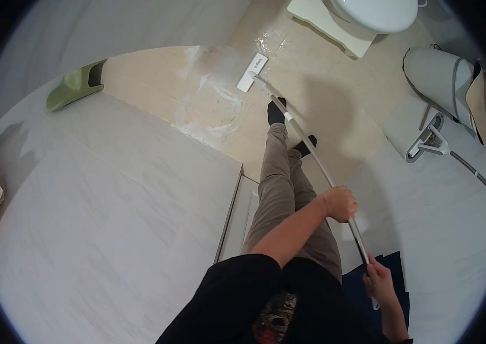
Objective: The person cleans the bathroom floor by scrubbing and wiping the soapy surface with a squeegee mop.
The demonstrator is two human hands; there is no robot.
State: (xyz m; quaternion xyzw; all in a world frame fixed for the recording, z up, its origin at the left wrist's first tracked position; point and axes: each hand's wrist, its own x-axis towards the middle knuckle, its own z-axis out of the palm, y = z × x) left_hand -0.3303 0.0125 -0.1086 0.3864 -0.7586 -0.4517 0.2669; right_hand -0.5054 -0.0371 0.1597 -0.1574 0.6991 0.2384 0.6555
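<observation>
A long-handled floor brush (315,153) slants across the view, its white rectangular head (246,80) flat on the beige tiles; the underside is hidden. My left hand (340,204) is wrapped round the middle of the pole. Lower in the view, my right hand (380,280) grips the pole close to its end, thumb lying along it. Whitish foam (220,103) is smeared over the floor left of the head. Clear wet suds (270,43) lie just beyond it. My feet in dark socks (276,112) stand beside the pole.
A white toilet (377,14) with a cream footstool (334,28) at its base stands at the top. To the right are a grey bin (435,74) and another mop (428,137). A green container (73,89) sits by the left wall (116,189). Dark blue cloth (392,269) is behind my right hand.
</observation>
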